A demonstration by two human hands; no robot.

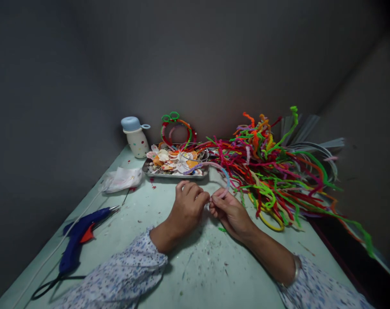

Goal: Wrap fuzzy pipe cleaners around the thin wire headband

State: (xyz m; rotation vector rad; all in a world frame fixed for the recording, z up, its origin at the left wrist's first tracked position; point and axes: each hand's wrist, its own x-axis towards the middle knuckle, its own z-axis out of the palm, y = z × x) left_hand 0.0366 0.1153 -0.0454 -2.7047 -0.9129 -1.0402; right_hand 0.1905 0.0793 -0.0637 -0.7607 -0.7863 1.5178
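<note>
My right hand (232,214) is closed around the lower end of a curved headband (227,176) wrapped in fuzzy pink, blue and purple pipe cleaner. The headband arches up and to the left, its far end passing over the front of the metal tray. My left hand (190,205) is closed, with thumb and forefinger pinched right at the headband's lower end beside my right fingertips. Whatever lies between the left fingertips is too small to make out. Just beyond both hands stands the metal tray (169,176), filled with paper flower shapes and small pieces.
On the right spreads a big tangle of coloured pipe cleaners (262,171) with a yellow hoop (272,223). To the left lie a blue glue gun (73,246), its cord and a plastic packet (122,180). A bottle with a blue lid (137,141) and wrapped headbands (177,128) stand behind.
</note>
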